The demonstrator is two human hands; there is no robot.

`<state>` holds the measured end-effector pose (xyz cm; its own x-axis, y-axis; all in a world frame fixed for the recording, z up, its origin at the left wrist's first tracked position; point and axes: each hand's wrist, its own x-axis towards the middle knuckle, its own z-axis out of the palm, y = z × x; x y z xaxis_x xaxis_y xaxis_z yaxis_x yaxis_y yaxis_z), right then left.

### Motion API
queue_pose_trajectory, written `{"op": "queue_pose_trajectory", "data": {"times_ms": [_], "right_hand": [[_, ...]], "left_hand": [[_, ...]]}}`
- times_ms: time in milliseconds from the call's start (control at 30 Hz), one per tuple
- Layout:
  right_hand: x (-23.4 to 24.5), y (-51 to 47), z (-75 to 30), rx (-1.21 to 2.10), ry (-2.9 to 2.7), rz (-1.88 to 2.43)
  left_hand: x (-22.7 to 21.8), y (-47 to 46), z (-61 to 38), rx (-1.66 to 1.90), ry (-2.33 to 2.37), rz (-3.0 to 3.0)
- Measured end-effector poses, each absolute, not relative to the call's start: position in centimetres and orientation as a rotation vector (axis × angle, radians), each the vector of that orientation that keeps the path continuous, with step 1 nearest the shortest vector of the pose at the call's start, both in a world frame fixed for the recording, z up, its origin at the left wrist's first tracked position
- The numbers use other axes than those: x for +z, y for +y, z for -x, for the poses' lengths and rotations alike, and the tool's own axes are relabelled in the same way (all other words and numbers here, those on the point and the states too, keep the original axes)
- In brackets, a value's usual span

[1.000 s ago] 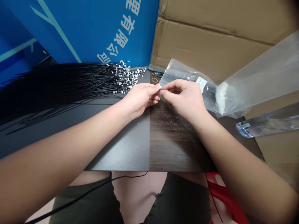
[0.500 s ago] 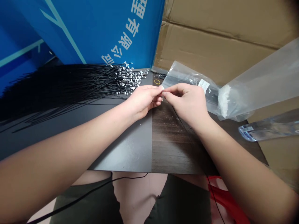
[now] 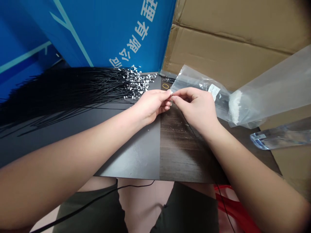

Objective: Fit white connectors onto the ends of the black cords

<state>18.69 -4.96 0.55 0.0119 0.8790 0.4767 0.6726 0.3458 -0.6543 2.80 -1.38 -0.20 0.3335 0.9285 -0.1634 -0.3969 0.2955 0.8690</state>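
My left hand [image 3: 154, 104] is closed in a pinch, thumb against forefinger, with a tiny white connector [image 3: 171, 93] just showing at the fingertips. Touching it from the other side, my right hand [image 3: 200, 106] pinches a thin black wire [image 3: 224, 205]. The wire passes under my right forearm and hangs over the table's front edge. Where wire and connector meet is covered by my fingers. To the left lies a thick bundle of black wires [image 3: 80, 87], many tipped with small white connectors [image 3: 136, 84].
Behind the hands lies a clear plastic bag [image 3: 201, 79] with a white label. Farther right is another clear bag holding small white pieces [image 3: 235, 106]. A clear plastic bottle-like object [image 3: 279, 136] lies at the right edge. A yellow ring [image 3: 165, 86], blue panel [image 3: 109, 29] and cardboard [image 3: 225, 42] are behind.
The whole view has shifted slightly, so things appear a little farther right. Both hands keep the same pinch, fingertips together.
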Motion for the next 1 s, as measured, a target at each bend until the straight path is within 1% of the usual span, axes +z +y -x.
{"op": "queue_pose_trajectory", "data": {"times_ms": [600, 1000], "right_hand": [[0.20, -4.55, -18.60, 0.448, -1.623, 1.371], [0.52, -4.65, -18.49, 0.396, -1.640, 1.364]], "left_hand": [[-0.03, -1.70, -2.89, 1.012, 0.762, -0.848], [-0.12, -1.64, -2.94, 1.028, 0.759, -0.815]]}}
